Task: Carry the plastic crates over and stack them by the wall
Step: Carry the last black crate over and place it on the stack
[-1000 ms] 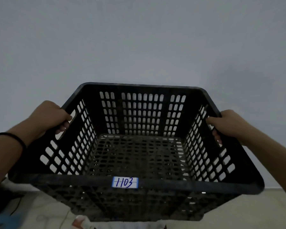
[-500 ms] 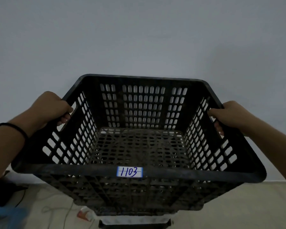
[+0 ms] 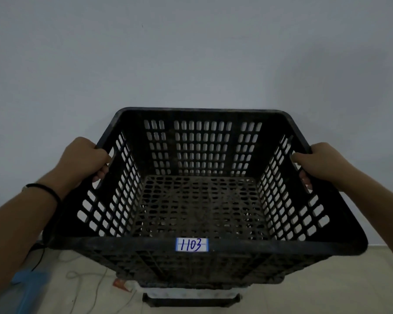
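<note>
A black perforated plastic crate [image 3: 197,245] fills the middle of the view, open side up and empty, with a white label reading 1103 on its near rim. My left hand [image 3: 82,162] grips the handle slot in its left wall, and my right hand [image 3: 322,164] grips the slot in its right wall. The crate's far wall is close to the plain grey wall [image 3: 191,53]. Under the crate, the rim of another dark crate [image 3: 191,301] shows on the floor, with a white strip above it.
The beige floor [image 3: 338,291] runs along the bottom. Thin cables [image 3: 84,275] lie on the floor at lower left, beside a blurred blue object [image 3: 25,288]. A small reddish scrap [image 3: 120,285] lies near the lower crate. A black band circles my left wrist.
The crate has shifted slightly in the view with both hands still gripping it, and more of the floor and the lower crate's rim show beneath it.
</note>
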